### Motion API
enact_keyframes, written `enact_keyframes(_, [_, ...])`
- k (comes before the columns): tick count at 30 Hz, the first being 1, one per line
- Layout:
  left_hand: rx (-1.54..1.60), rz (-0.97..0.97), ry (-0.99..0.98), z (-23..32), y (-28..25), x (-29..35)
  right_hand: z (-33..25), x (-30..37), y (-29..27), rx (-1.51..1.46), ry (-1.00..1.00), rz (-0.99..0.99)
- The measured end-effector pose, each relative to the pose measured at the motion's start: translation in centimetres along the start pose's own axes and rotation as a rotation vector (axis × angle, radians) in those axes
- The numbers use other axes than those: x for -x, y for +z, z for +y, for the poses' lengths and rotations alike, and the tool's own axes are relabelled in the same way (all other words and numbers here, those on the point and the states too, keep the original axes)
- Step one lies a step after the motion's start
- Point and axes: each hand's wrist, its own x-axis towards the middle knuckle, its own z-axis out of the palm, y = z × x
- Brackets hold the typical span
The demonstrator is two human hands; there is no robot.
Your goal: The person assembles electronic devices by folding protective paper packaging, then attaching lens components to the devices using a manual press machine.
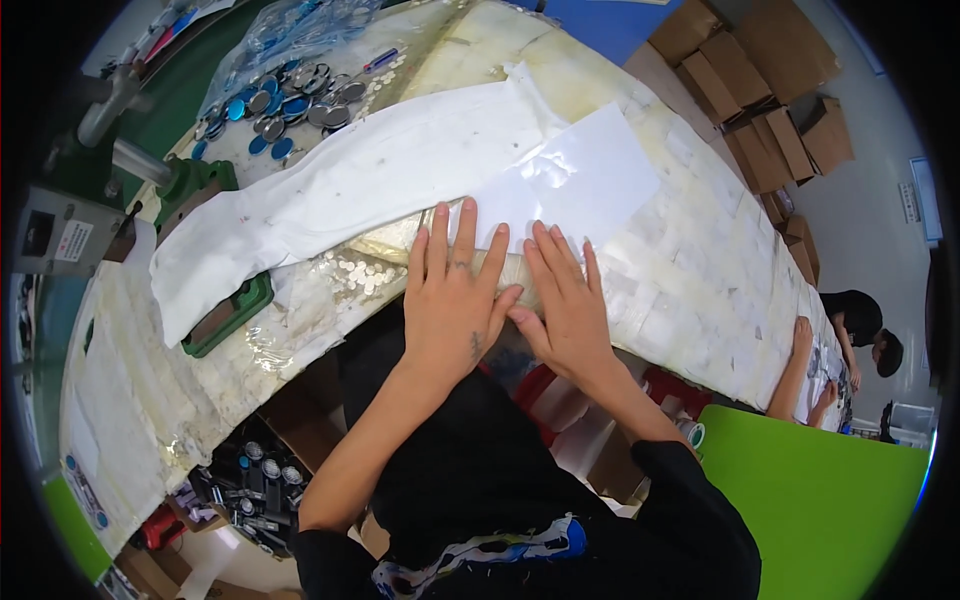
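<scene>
My left hand (450, 300) and my right hand (568, 305) lie side by side at the near edge of the worktable, palms down and fingers stretched out. Fingertips of both rest on or at the lower edge of a glossy white sheet (600, 165). Neither hand grips anything. Under the sheet's left part runs a long, wrinkled white cloth (365, 165), which stretches left over the green base of a hand press (238, 312). What lies beneath the palms is hidden.
Blue and silver round caps (285, 100) lie in a heap at the far left, near a pen (381, 60). Small white discs (362, 275) are scattered below the cloth. Cardboard boxes (755, 90) stand beyond the table. Another person (858, 325) bends at the far right.
</scene>
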Motion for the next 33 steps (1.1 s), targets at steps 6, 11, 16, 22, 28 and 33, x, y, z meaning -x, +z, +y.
enact_keyframes(6, [0.114,0.008,0.005,1.4,-2.5,2.4,-0.4,1.3,-0.3,-0.054,0.027,0.156])
enact_keyframes(11, [0.551,0.027,0.089,0.3,-5.0,0.1,0.1,2.3,0.8,-0.170,0.047,0.288])
enact_keyframes(16, [0.551,-0.038,0.046,-2.5,-5.0,-2.2,0.7,3.2,1.6,-0.188,0.036,0.349])
enact_keyframes(22, [0.404,-0.175,0.271,-3.1,-4.0,-2.9,-0.5,3.6,1.9,-0.118,0.006,0.393])
enact_keyframes(28, [0.304,-0.214,0.288,-3.2,-3.2,-2.7,-2.0,2.6,2.6,-0.168,0.042,0.412])
enact_keyframes(33, [0.325,-0.162,0.295,-3.9,-3.5,-2.2,-0.7,2.6,2.1,-0.240,-0.013,0.440])
